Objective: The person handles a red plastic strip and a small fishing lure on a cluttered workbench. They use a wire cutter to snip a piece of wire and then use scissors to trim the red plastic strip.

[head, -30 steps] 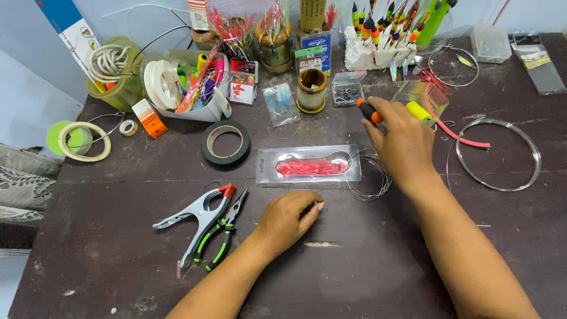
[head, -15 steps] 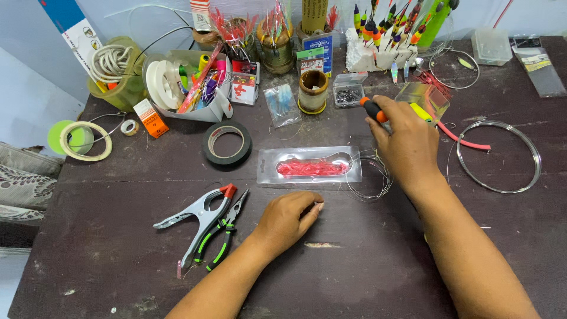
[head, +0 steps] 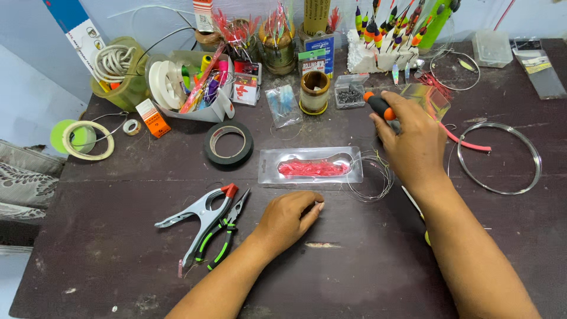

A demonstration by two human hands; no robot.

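Orange-and-black tool handle [head: 379, 106] sits in my right hand [head: 413, 145], fingers wrapped round it, above clear blister pack of red lures [head: 312, 168]. Left hand [head: 287, 217] loosely curled, empty, resting on dark wooden table [head: 118, 260] just below pack, likely bracing. Pliers [head: 227, 227] lie near left.

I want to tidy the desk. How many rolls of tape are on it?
3: a black roll near the middle, a wide cream roll at the left edge, and a small roll beside it. Others may be hidden.
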